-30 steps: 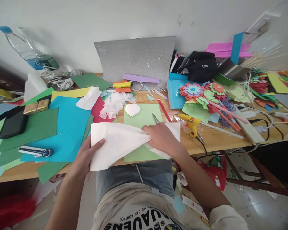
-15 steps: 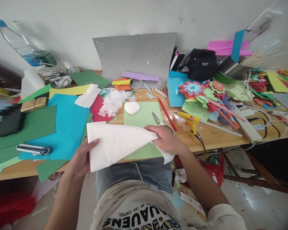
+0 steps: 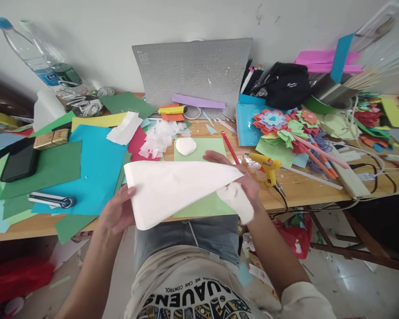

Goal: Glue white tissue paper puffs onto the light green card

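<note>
A large white paper sheet (image 3: 173,188), folded into a pointed shape, is held up over the table's front edge. My left hand (image 3: 118,212) grips its left edge, thumb on top. My right hand (image 3: 244,179) holds the right, pointed end from behind, with fingers showing above the sheet and most of the palm hidden by it. Under the sheet lies a light green paper (image 3: 204,206) with a white round cut-out (image 3: 185,145) at its far end.
Blue (image 3: 93,173), dark green and red sheets cover the table's left side, with a black phone (image 3: 18,162) and a cutter (image 3: 51,200). A yellow glue gun (image 3: 265,165), red pencil (image 3: 231,153) and paper flowers (image 3: 275,124) lie right. A grey cutting mat (image 3: 193,73) leans on the wall.
The white sheet was lifted off the table and its pointed end raised. My right hand moved from pressing on top of it to holding it from behind. The scissors are now hidden.
</note>
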`<state>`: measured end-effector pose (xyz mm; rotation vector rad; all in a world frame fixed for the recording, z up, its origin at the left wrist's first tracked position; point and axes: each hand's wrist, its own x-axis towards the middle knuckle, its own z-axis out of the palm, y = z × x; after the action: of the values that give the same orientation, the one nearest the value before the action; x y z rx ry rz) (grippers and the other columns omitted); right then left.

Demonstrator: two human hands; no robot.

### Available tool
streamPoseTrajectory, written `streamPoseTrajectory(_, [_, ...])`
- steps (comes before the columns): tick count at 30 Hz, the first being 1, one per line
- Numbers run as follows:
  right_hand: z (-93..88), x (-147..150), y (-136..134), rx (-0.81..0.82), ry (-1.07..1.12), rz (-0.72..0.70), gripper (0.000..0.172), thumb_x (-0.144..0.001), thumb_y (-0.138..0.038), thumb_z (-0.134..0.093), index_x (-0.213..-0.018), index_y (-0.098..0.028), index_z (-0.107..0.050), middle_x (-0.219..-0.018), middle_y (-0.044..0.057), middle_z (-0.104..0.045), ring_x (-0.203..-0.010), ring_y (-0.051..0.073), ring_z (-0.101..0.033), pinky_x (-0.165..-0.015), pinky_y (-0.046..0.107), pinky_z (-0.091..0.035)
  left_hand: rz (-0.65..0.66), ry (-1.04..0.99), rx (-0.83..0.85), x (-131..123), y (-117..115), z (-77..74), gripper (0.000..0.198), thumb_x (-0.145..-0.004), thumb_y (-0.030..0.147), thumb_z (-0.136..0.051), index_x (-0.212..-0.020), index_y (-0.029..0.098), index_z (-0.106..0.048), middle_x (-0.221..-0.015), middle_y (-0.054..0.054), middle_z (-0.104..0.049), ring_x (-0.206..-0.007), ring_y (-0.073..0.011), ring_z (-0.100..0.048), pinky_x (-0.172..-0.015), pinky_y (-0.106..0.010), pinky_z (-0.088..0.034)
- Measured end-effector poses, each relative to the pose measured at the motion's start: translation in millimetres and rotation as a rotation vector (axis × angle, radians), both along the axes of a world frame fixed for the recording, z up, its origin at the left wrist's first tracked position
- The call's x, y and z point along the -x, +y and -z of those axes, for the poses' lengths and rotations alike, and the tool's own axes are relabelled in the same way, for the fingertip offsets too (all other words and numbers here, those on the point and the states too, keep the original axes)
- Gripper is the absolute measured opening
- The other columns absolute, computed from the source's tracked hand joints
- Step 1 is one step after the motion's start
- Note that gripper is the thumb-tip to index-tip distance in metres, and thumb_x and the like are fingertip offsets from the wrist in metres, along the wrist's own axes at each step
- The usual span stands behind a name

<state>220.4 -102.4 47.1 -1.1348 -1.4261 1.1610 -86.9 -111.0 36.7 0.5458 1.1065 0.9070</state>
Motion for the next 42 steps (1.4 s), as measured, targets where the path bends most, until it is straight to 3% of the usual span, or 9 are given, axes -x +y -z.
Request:
streamPoseTrajectory(5, [9.3, 10.0, 10.5, 0.051, 0.216, 0.243, 0.057, -0.093, -0.067, -0.018, -0.073, -0.027, -0.053, -0.075, 0.006, -0.058, -0.082, 0.023, -0.061, -0.083, 0.043, -0.053, -0.025, -0.018, 0.136, -25.6, 3.8, -2.2, 0.064, -0.074, 0.037, -0.076, -0.132, 0.021, -0.058, -0.114, -0.015, -0.073, -0.113, -0.0381, -0.066, -0.094, -0.045, -0.059])
streamPoseTrajectory(8, [1.2, 12.2, 19.8, -0.069, -0.064, 0.196, 0.052, -0.091, -0.069, -0.034, -0.072, -0.026, -0.055, -0.068, 0.0, -0.056, -0.066, 0.017, -0.056, -0.07, 0.032, -0.054, -0.041, 0.003, 0.124, -42.4, 9.7, -13.3, 0.058, -0.079, 0.034, -0.072, -0.133, 0.017, -0.058, -0.113, -0.015, -0.073, -0.105, -0.0345, -0.07, -0.092, -0.044, -0.06])
streamPoseTrajectory(10, [-8.0, 15.8, 21.0, -0.159, -0.3, 0.173, 0.052, -0.078, -0.068, -0.061, -0.093, -0.018, -0.062, -0.087, 0.004, -0.064, -0.081, 0.018, -0.061, -0.073, 0.03, -0.053, -0.053, 0.003, 0.093, -51.1, 14.1, -21.3, 0.054, -0.081, 0.034, -0.07, -0.13, 0.014, -0.06, -0.111, -0.015, -0.073, -0.104, -0.0342, -0.07, -0.09, -0.044, -0.06])
streamPoseTrajectory(14, [-17.5, 24.3, 20.4, -0.219, -0.925, -0.113, 0.088, -0.057, -0.065, -0.084, -0.122, -0.017, -0.051, -0.119, 0.014, -0.063, -0.101, 0.032, -0.062, -0.082, 0.038, -0.046, 0.071, 0.004, 0.01, -59.9, 22.4, -27.9, 0.06, -0.072, 0.036, -0.079, -0.125, 0.013, -0.063, -0.114, -0.015, -0.072, -0.106, -0.0375, -0.068, -0.087, -0.043, -0.061])
streamPoseTrajectory(19, [-14.1, 19.9, 23.0, -0.145, -1.224, -0.107, 0.031, -0.088, -0.045, -0.059, -0.104, -0.018, -0.054, -0.093, 0.011, -0.068, -0.081, 0.027, -0.062, -0.068, 0.031, -0.036, 0.081, 0.139, -0.164, -62.8, 31.1, -18.0, 0.07, -0.066, 0.03, -0.086, -0.13, 0.02, -0.059, -0.126, -0.012, -0.068, -0.117, -0.0357, -0.063, -0.081, -0.034, -0.061])
streamPoseTrajectory(24, [-13.3, -1.2, 20.7, -0.12, -0.844, 0.072, 0.009, -0.077, -0.028, -0.058, -0.079, -0.022, -0.053, -0.077, 0.003, -0.06, -0.076, 0.021, -0.055, -0.067, 0.029, -0.036, 0.047, 0.018, -0.054, -56.1, 32.1, -16.0, 0.06, -0.074, 0.033, -0.079, -0.128, 0.015, -0.061, -0.12, -0.015, -0.071, -0.112, -0.0354, -0.067, -0.087, -0.038, -0.061])
streamPoseTrajectory(30, [10.0, -0.6, 11.6, -0.031, -0.012, 0.205, 0.026, -0.074, -0.041, -0.052, -0.092, -0.024, -0.059, -0.1, 0.008, -0.065, -0.1, 0.027, -0.058, -0.084, 0.039, -0.045, -0.015, 0.03, 0.087, -64.5, 24.2, -17.5, 0.055, -0.077, 0.037, -0.076, -0.126, 0.014, -0.062, -0.108, -0.015, -0.075, -0.099, -0.0347, -0.072, -0.085, -0.043, -0.063])
streamPoseTrajectory(36, [17.5, 33.3, 12.0, 0.112, 0.189, 0.332, 0.05, -0.082, -0.066, -0.019, -0.083, -0.026, -0.048, -0.081, 0.009, -0.053, -0.093, 0.029, -0.054, -0.081, 0.045, -0.043, 0.024, -0.138, 0.108, -88.3, 10.4, -8.2, 0.053, -0.082, 0.043, -0.07, -0.126, 0.014, -0.06, -0.112, -0.013, -0.074, -0.103, -0.0328, -0.071, -0.089, -0.041, -0.061])
streamPoseTrajectory(42, [7.0, 54.0, 18.0, 0.199, 0.514, 0.299, 0.043, -0.077, -0.064, -0.033, -0.065, -0.026, -0.017, -0.059, -0.004, -0.017, -0.057, 0.018, -0.03, -0.063, 0.037, -0.043, 0.023, -0.143, 0.05, -92.4, -2.3, -0.4, 0.062, -0.078, 0.046, -0.073, -0.13, 0.016, -0.057, -0.112, -0.012, -0.074, -0.104, -0.0327, -0.07, -0.086, -0.04, -0.061])
